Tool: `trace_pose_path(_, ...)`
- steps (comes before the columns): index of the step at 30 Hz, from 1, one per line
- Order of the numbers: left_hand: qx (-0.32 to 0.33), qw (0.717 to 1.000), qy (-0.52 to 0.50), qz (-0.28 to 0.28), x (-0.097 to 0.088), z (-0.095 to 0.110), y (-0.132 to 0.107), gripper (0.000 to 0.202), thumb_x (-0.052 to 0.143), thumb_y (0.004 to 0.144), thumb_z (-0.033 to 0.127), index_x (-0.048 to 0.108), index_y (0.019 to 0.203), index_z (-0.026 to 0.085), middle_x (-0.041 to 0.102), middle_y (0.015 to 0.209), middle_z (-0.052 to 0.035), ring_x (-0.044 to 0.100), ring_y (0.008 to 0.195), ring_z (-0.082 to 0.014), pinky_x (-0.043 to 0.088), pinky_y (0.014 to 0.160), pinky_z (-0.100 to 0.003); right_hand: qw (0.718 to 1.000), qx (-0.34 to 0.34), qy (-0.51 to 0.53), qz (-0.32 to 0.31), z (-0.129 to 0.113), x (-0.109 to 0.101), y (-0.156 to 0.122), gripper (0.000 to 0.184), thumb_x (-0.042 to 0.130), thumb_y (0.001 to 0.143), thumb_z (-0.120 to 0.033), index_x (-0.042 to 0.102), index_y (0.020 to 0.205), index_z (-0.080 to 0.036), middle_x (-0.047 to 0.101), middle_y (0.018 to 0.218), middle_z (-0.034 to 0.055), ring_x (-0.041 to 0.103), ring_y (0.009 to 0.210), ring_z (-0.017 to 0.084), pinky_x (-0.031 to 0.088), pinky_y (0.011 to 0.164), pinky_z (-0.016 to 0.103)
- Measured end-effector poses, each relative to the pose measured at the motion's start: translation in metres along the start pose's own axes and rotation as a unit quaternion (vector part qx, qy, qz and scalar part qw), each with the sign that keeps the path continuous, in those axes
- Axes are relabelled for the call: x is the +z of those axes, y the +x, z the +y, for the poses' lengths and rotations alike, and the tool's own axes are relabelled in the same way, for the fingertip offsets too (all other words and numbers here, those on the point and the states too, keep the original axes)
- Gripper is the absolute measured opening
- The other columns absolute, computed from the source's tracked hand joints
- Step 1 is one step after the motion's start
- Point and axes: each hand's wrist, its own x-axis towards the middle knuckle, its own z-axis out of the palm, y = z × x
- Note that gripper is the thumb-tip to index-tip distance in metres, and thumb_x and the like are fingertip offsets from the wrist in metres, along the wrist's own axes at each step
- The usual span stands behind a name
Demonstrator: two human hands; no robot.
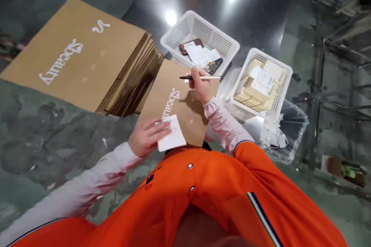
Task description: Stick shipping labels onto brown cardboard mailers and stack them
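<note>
My right hand point(199, 84) grips a black and white pen point(210, 78), its dark end pointing left above the brown cardboard point(197, 119). The cardboard lies close to my body, with white "sbeauty" lettering on it. At its lower left, my left hand point(149, 135) holds a small white card point(174, 137) by its left side, fingers over the top and thumb hidden. The card covers the end of the lettering. Any writing on it is too faint to read.
A stack of flat brown cartons point(75, 52) stands at the left. Beyond the cardboard, a white basket point(232, 44) holds cards and a dark item. Another white basket point(285, 81), at the right, contains kraft packages. Clear plastic wrap point(298, 123) hangs below it on the dark table point(255, 19).
</note>
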Motion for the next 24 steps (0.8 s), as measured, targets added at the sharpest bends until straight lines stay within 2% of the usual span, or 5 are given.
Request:
trace_pose_path(5,0.064,0.989,0.061,0.119,-0.016,-0.08,0.162,0.054,0.049,0.096,0.045,0.057,0.147,0.029,0.065,0.139,-0.0016,0.06,0.12,-0.0262,0.042,0.111,-0.049,0.985,-0.135,-0.044,0.102,-0.011,-0.102,-0.058,0.071,0.019,0.1,-0.073,0.059,0.075,-0.02,0.063,0.096,0.0079,0.066,0.086,0.015,0.056,0.082,0.032)
trace_pose_path(8,0.004,0.991,0.126,0.05,0.015,-0.106,0.288,0.063,0.034,0.098,0.046,0.053,0.148,0.014,0.06,0.144,-0.0097,0.049,0.133,-0.0305,0.035,0.113,-0.054,0.974,-0.075,-0.064,0.206,0.003,-0.179,-0.072,0.059,0.036,0.099,-0.072,0.062,0.086,-0.021,0.065,0.092,0.0051,0.065,0.079,0.014,0.055,0.073,0.028)
trace_pose_path(12,-0.256,0.954,0.108,-0.115,0.068,-0.108,0.396,0.046,0.045,0.102,0.03,0.053,0.141,0.008,0.052,0.149,-0.0156,0.039,0.137,-0.0307,0.029,0.114,-0.059,0.915,-0.016,-0.216,0.34,0.027,-0.287,-0.047,0.045,0.052,0.096,-0.061,0.067,0.092,-0.019,0.065,0.082,0.0037,0.062,0.075,0.015,0.052,0.078,0.03)
trace_pose_path(17,-0.281,0.945,0.048,-0.158,0.128,-0.052,0.46,0.061,0.073,0.091,0.028,0.049,0.139,-0.002,0.048,0.152,-0.0214,0.039,0.137,-0.0287,0.027,0.118,-0.047,0.849,0.035,-0.37,0.376,0.031,-0.352,-0.003,0.028,0.064,0.091,-0.039,0.066,0.076,-0.016,0.067,0.081,0.0075,0.064,0.09,0.021,0.049,0.09,0.035)
trace_pose_path(24,-0.232,0.941,-0.203,-0.141,0.196,0.082,0.521,0.075,0.078,0.085,0.034,0.05,0.148,0.006,0.064,0.137,-0.0175,0.061,0.124,-0.0256,0.045,0.105,-0.031,0.927,0.183,-0.069,0.32,0.034,-0.312,-0.008,0.046,0.061,0.092,-0.056,0.067,0.078,-0.013,0.07,0.072,0.0069,0.052,0.049,0.008,0.04,0.047,0.02)
